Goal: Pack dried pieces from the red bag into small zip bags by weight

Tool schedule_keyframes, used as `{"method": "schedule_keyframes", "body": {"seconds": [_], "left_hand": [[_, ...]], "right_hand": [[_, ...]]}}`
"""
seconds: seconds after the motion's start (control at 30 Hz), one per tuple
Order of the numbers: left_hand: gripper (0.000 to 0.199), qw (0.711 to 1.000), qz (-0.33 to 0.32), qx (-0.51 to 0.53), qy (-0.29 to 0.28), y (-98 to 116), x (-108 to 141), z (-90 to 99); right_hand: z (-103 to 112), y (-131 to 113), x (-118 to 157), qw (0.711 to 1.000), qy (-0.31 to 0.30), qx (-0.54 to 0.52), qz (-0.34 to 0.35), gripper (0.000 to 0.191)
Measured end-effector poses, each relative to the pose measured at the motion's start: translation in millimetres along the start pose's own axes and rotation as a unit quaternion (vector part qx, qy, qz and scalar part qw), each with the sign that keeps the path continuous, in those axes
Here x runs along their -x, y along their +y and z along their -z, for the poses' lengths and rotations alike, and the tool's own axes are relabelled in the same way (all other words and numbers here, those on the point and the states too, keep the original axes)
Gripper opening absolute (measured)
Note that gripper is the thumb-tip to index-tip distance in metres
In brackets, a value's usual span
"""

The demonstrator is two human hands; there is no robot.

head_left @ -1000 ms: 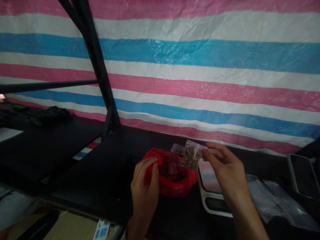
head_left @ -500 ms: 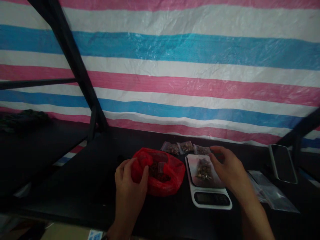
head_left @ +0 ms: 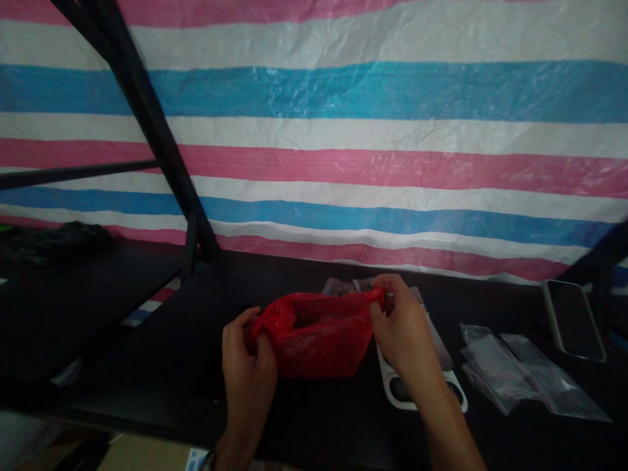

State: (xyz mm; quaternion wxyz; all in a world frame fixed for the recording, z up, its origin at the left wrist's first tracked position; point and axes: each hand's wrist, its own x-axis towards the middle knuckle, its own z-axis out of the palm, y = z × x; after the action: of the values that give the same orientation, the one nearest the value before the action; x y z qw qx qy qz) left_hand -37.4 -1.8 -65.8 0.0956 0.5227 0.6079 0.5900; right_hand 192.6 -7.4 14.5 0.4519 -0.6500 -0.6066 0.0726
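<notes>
Both grips were closed: the left hand (head_left: pixel 249 369) pinched the left rim of the red bag (head_left: pixel 324 350), the right hand (head_left: pixel 405 327) its right rim. I judged the bag light, limp and apt to sag, best held at opposite rims. It sat on the tabletop (head_left: pixel 161 353), beside the scale (head_left: pixel 441 350); packets (head_left: pixel 337 286) lay behind.

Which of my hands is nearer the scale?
Right. Your right hand is partly in front of the scale; your left hand is farther left, across the red bag.
</notes>
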Motion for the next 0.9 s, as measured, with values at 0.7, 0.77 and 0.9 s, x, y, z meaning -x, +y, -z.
{"method": "schedule_keyframes", "body": {"seconds": [0.7, 0.77, 0.9], "left_hand": [[0.042, 0.954, -0.226, -0.142, -0.138, 6, 19, 25.7], [0.040, 0.939, -0.287, -0.122, -0.147, 19, 31, 25.5], [0.037, 0.895, -0.371, -0.132, -0.211, 27, 61, 8.8]], "right_hand": [[58, 16, 9, 0.969, -0.205, 0.031, 0.132, 0.047], [82, 33, 1, 0.989, -0.107, -0.001, 0.106, 0.035], [107, 72, -7, 0.999, 0.001, 0.042, -0.015, 0.035]]}}
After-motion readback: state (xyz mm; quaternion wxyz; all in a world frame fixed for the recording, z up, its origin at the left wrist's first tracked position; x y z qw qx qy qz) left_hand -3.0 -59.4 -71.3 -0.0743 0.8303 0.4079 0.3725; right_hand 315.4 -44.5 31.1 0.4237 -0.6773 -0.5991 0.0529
